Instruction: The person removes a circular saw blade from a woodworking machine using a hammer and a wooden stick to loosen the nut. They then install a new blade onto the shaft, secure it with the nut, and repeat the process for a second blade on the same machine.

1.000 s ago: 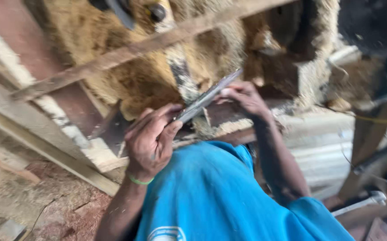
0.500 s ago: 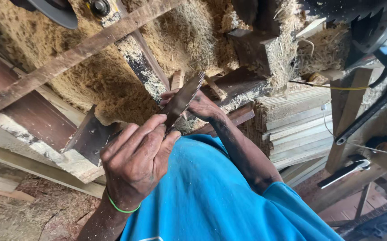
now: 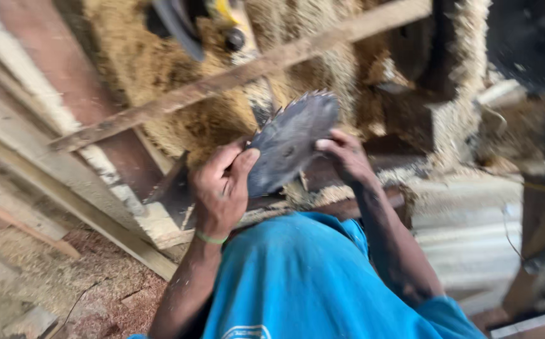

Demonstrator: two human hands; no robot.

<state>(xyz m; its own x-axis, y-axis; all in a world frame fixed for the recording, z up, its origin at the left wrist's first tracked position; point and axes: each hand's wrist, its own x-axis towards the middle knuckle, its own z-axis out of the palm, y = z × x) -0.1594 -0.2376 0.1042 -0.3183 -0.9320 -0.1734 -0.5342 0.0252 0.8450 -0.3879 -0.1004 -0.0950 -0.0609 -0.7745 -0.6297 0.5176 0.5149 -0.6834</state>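
Saw blade [image 3: 291, 143] held between left hand [image 3: 221, 191] and right hand [image 3: 343, 157].

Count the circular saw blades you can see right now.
1. The grey toothed round metal saw blade is held up between the left hand and right hand, above the blue shirt. Others may lie hidden under the sawdust.
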